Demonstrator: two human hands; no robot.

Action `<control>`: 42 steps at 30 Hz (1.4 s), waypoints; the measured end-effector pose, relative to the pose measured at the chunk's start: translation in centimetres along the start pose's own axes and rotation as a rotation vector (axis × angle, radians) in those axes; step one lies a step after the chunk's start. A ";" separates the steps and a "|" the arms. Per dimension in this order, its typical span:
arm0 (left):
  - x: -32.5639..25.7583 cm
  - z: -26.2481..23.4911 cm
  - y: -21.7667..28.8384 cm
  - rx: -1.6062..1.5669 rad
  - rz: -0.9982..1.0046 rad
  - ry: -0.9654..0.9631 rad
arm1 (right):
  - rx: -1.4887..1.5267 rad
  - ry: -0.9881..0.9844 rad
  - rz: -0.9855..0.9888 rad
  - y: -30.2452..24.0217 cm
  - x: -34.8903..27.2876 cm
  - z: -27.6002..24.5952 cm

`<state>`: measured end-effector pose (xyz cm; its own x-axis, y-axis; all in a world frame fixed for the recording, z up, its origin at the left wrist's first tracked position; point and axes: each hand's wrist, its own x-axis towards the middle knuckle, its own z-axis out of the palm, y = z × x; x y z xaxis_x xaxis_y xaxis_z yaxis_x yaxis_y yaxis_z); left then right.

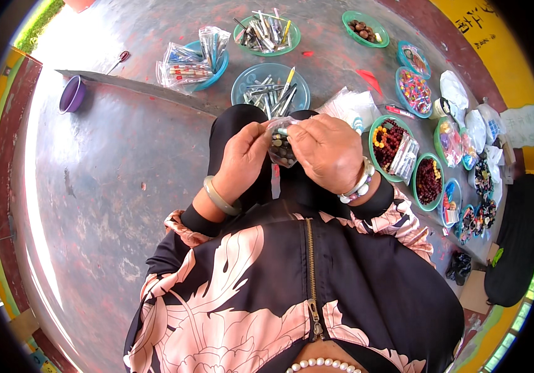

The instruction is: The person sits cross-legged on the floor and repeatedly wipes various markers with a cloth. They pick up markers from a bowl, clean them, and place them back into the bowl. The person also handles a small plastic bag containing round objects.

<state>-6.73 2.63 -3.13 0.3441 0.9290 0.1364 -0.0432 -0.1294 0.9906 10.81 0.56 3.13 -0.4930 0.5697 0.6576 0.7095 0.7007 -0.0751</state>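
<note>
Between my knees I hold a small clear plastic bag (283, 154) with several dark, rounded pieces in it. My left hand (245, 156) pinches the bag's upper left edge. Opposite it, my right hand (326, 151) grips the upper right edge with fingers bent. A pale piece shows at the bag's mouth by the right fingertips; its kind is unclear. Just beyond my hands stands a clear blue bowl (303, 82) of pens. White plastic bags (349, 107) lie flat beyond my right hand.
Farther off are a green bowl (236, 37) of pens and a blue bowl (222, 67) with packed pens. Bowls of beads (397, 138) line the right side. A purple bowl (72, 96) sits at the left, beside a raised floor edge (136, 92).
</note>
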 end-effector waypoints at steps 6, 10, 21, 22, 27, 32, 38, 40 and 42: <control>-0.1 -0.1 -0.1 0.038 -0.021 -0.022 | 0.064 -0.032 0.001 0.0 0.2 1.6; -0.1 0.0 -0.1 0.005 -0.026 -0.007 | 0.057 -0.187 0.084 0.0 0.5 1.5; 0.4 0.1 -2.0 -0.172 -0.082 0.012 | -0.235 -0.306 0.151 -0.3 0.2 2.4; 0.5 0.1 -2.3 -0.189 -0.081 0.011 | -0.236 -0.306 0.155 -0.2 0.2 2.4; 1.1 -0.8 -2.3 -0.107 -0.118 0.036 | -0.115 -0.153 0.264 0.8 0.9 0.6; 1.5 -2.0 -1.4 -0.067 -0.142 -0.030 | 0.256 0.006 0.618 3.7 -1.0 -1.7; 4.6 -5.1 -1.9 -0.016 -0.108 0.088 | 0.587 0.350 1.129 3.7 -5.5 1.6; 7.1 -6.3 -2.7 0.220 -0.114 0.079 | 0.424 0.324 0.908 3.0 -7.0 4.2; 9.9 -7.3 -4.6 0.420 -0.088 0.041 | 0.198 0.165 0.693 2.2 -6.9 4.9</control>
<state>-9.94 14.90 -6.28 0.2918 0.9546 0.0596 0.3731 -0.1710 0.9119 13.32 0.26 -5.23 0.1282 0.8488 0.5129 0.7191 0.2766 -0.6375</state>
